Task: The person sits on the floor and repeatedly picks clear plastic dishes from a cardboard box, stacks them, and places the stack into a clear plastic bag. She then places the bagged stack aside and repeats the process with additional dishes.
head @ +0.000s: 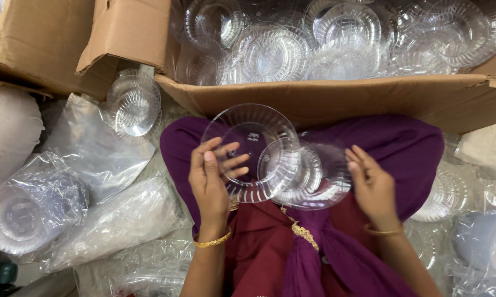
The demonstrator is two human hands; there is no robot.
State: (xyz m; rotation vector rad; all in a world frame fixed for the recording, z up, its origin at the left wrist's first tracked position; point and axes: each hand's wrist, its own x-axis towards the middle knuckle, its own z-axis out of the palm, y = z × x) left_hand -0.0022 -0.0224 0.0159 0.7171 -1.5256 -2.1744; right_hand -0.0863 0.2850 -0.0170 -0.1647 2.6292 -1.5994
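- Clear plastic plate (248,132) – pinched by the left hand (209,179) over the purple lap.
- Right hand (372,184) clasps a second clear plate (314,176), overlapping the first.
- Brown cardboard box (336,99) beyond, filled with loose plates.
- Bagged plate stack (30,212) lies far left.

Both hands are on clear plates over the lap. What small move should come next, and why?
Probably draw the right hand rightward to free its plates from the left hand's plate: their rims overlap, so they are not yet separated.
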